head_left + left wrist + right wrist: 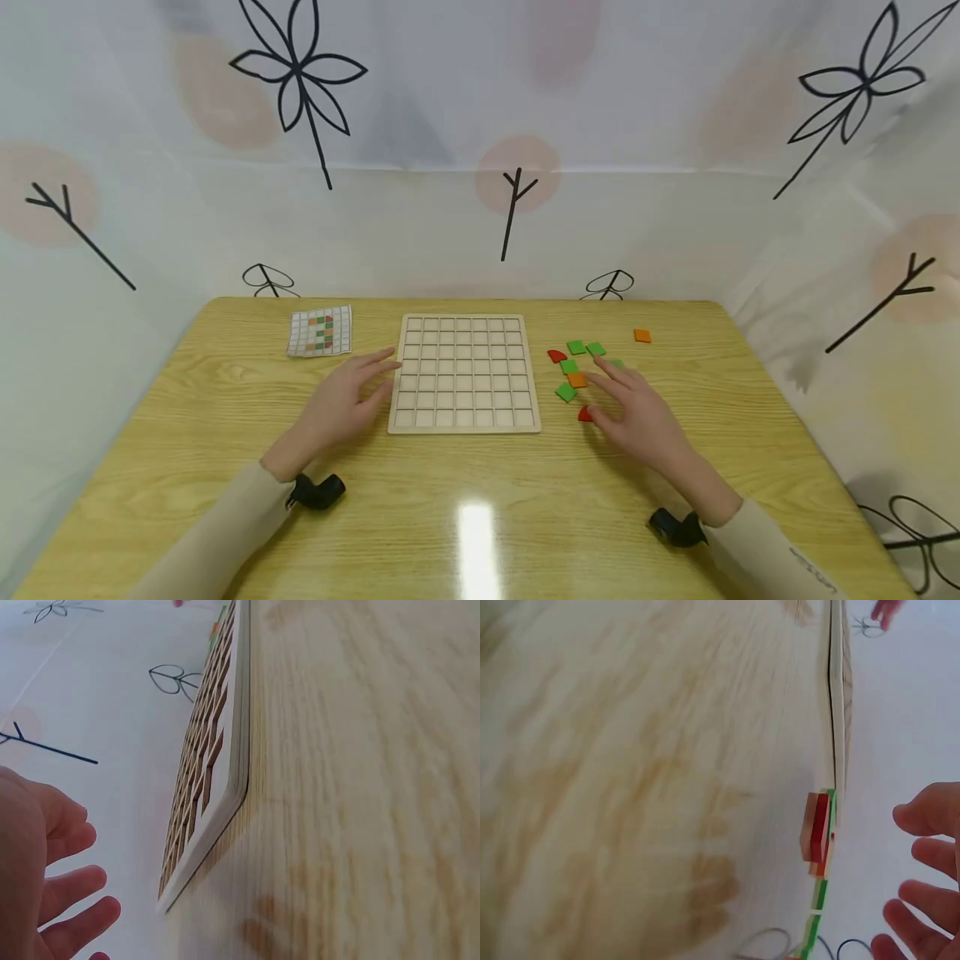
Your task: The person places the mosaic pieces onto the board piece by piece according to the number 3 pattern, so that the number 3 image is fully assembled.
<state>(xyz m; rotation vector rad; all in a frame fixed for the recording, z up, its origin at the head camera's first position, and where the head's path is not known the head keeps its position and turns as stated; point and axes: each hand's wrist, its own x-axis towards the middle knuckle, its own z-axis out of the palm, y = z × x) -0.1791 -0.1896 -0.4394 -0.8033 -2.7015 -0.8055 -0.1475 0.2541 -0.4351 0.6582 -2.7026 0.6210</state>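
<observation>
A pale wooden grid board (463, 375) lies in the middle of the table, its square cells bare. My left hand (347, 402) hovers by its left edge, fingers loosely extended and holding nothing. Over the loose pieces on the right is my right hand (643, 418), fingers spread and slightly bent. In the right wrist view that hand (930, 877) is apart from the red piece (820, 827). Around its fingers lie several green squares (566, 392), an orange square (576, 380) and two red rounded pieces (556, 356). The fingers partly cover some of them.
A paper card (320, 332) with a coloured grid pattern lies at the back left. Another orange square (642, 336) sits apart at the back right. Patterned white cloth (420, 225) hangs behind the wooden table (420, 508) and along its sides.
</observation>
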